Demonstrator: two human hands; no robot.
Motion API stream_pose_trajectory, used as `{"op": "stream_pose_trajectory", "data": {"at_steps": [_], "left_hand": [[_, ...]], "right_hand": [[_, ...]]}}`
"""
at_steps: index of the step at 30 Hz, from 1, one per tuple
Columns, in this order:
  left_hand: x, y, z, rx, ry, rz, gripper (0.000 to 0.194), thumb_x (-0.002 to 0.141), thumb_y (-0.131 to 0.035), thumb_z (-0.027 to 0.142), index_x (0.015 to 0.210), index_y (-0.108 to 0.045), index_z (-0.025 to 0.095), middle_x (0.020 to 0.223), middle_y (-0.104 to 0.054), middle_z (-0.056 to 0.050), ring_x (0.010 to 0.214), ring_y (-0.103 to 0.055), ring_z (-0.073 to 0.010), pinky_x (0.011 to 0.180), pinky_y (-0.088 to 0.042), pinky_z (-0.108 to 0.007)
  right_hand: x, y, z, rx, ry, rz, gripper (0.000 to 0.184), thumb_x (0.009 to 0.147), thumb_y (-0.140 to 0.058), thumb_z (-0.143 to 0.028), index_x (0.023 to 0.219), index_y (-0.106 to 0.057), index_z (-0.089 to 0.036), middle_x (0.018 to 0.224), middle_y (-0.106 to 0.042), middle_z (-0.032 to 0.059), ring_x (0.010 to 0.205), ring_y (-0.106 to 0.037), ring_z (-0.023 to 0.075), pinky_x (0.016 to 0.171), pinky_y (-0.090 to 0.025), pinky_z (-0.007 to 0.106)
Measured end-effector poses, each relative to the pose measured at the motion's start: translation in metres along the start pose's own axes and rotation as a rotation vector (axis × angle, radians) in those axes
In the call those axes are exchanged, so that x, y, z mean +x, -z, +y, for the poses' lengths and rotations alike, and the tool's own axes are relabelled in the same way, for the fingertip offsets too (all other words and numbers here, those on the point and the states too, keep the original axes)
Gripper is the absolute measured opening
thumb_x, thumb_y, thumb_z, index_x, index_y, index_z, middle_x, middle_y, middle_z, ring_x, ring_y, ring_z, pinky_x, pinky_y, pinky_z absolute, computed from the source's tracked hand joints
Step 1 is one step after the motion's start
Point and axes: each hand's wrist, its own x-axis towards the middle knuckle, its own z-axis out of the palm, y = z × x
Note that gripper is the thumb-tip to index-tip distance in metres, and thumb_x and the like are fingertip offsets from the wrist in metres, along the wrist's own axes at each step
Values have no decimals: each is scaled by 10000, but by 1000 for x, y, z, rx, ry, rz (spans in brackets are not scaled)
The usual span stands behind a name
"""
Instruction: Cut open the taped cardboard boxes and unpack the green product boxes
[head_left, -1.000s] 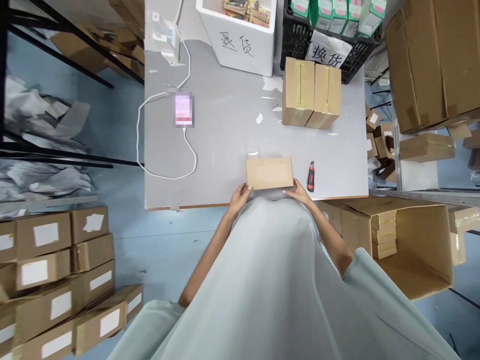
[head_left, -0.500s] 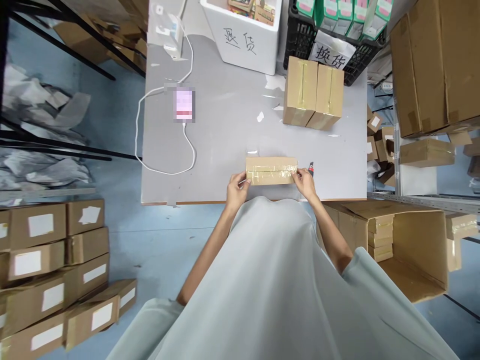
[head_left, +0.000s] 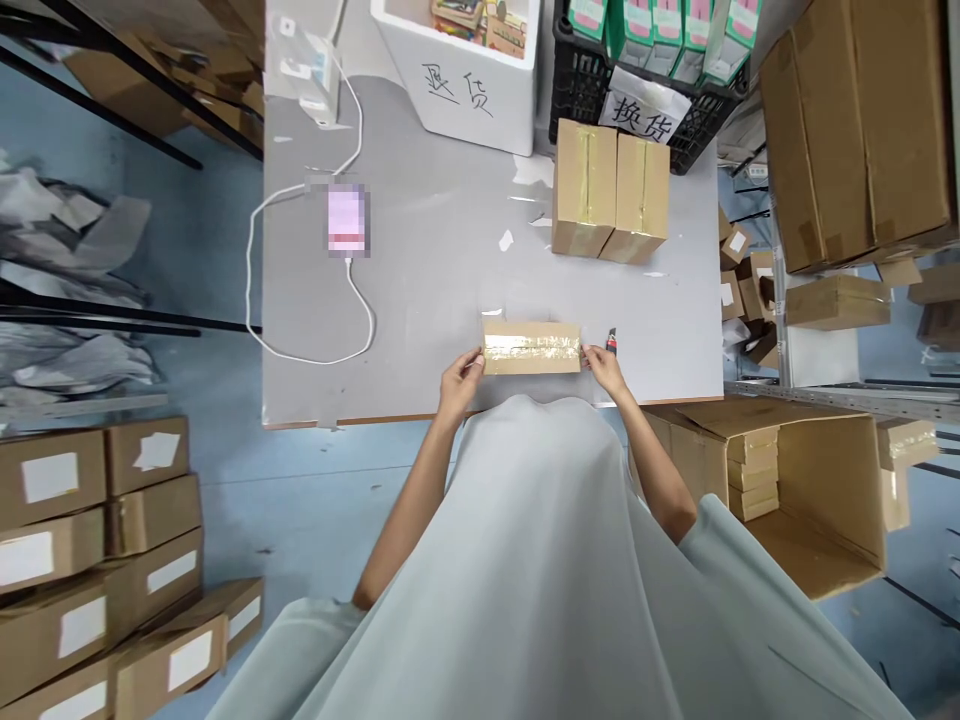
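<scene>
A small flat cardboard box (head_left: 532,362) with clear tape along its top lies near the front edge of the grey table (head_left: 420,270). My left hand (head_left: 460,381) grips its left end, fingers bent against the side. At the other end, my right hand (head_left: 604,370) holds the box's right side between thumb and fingers. A utility knife (head_left: 611,342) with a red and black handle rests just beyond my right hand. Two taped cardboard boxes, a left one (head_left: 582,190) and a right one (head_left: 640,200), stand side by side farther back.
At the back are a white foam bin (head_left: 480,100) and a black crate (head_left: 694,150) of green boxes. A phone (head_left: 347,218) with a white cable lies left. A large open carton (head_left: 832,500) stands right of me; labelled cartons (head_left: 154,510) are stacked on the left.
The view has shifted slightly, so most of the table appears farther left. The small box now shows its taped top more flatly, still between both hands.
</scene>
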Motion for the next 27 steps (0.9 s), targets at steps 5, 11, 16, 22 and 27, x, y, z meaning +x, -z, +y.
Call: {"op": "stream_pose_trajectory", "data": {"at_steps": [5,11,16,22,27], "left_hand": [[-2,5,-17,16,93,9,685,952,-820,381,1594,-689,184,1633,-697,-218,1322,-783,-329,1248,-593,-566],[4,-8,-16,66,50,-68,933,767,-878,194,1661,-615,215,1694,-651,-201,1349,-775,-348,1241,-593,-551],[5,-18,-4,87,30,-91,625,720,-848,224,1339,-781,174,1409,-833,-150,1375,-753,-374,1281,-547,-575],[-10,-7,16,65,-11,-105,397,880,-755,396,1212,-834,193,1335,-858,-123,1379,-741,-361,1276,-555,-533],[-16,-1,33,86,-125,-89,571,951,-765,523,1428,-794,209,1378,-837,-135,1339,-759,-330,1234,-588,-507]], "right_hand": [[-3,5,29,13,-82,-23,741,931,-792,-460,1607,-682,-176,1448,-800,190,1114,-826,301,1193,-615,567],[-3,-15,36,118,-80,-124,1092,763,-949,-386,1759,-544,-193,1639,-700,205,1268,-799,335,1243,-584,568],[-8,-25,22,153,1,-140,1016,749,-997,-487,1669,-663,-211,1719,-642,167,1522,-668,380,1325,-511,581],[-21,-15,5,215,94,-92,801,881,-878,-722,1498,-802,-218,1668,-695,141,1596,-613,379,1335,-515,550],[-19,-10,-4,60,122,-87,699,983,-675,-858,1225,-894,-240,1297,-880,104,1295,-798,394,1216,-604,566]]}}
